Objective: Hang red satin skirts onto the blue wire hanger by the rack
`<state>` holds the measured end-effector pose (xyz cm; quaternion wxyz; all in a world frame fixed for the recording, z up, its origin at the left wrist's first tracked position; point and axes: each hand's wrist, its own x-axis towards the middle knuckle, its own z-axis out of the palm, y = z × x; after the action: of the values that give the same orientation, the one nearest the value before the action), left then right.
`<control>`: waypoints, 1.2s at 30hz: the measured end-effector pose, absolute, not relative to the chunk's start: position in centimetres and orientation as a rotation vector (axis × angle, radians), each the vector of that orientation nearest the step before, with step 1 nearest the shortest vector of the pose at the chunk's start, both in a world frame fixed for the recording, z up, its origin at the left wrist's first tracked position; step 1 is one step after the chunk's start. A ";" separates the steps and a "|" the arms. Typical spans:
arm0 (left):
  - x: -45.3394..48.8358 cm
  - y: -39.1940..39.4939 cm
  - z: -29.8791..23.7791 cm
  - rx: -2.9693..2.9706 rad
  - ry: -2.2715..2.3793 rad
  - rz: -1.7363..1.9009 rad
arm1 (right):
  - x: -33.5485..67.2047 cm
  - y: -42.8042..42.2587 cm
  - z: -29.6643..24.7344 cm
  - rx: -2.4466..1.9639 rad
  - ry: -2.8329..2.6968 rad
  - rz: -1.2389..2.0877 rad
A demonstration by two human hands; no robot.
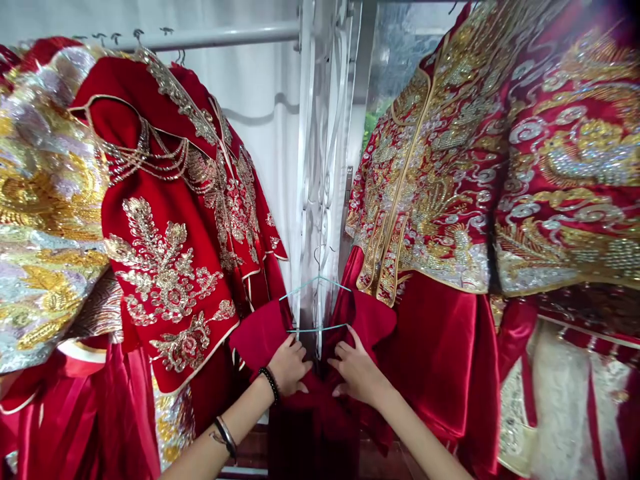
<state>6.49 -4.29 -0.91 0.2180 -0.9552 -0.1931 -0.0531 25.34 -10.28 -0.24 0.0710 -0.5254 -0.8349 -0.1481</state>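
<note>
A dark red garment (314,417) hangs low in the middle on a thin light-blue wire hanger (311,331), whose hook points up in front of a white metal post. My left hand (289,367), with black beads and a metal bangle on its arm, has its fingers curled on the cloth just under the hanger's lower bar. Across from it, my right hand (356,370) is closed on the other side of the cloth, its index finger stretched up to the bar's right end. The fabric spreads outward past both hands. Shadow hides its lower part.
At left, a red jacket (170,267) with gold sequins and a multicoloured sequined garment (50,200) hang below a white rail (240,35). Gold-embroidered red jackets (440,167) and a satin skirt (435,353) crowd the right. The white post (310,133) rises between them.
</note>
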 end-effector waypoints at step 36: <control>4.3 -1.1 4.5 -2.254 -0.920 -1.135 | 29.3 -5.0 3.3 -1.395 -1.731 -0.649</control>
<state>4.28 -1.15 4.51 0.2259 -0.8174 -0.3336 -0.4118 29.30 -4.97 3.32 0.4013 -0.5516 -0.6847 -0.2567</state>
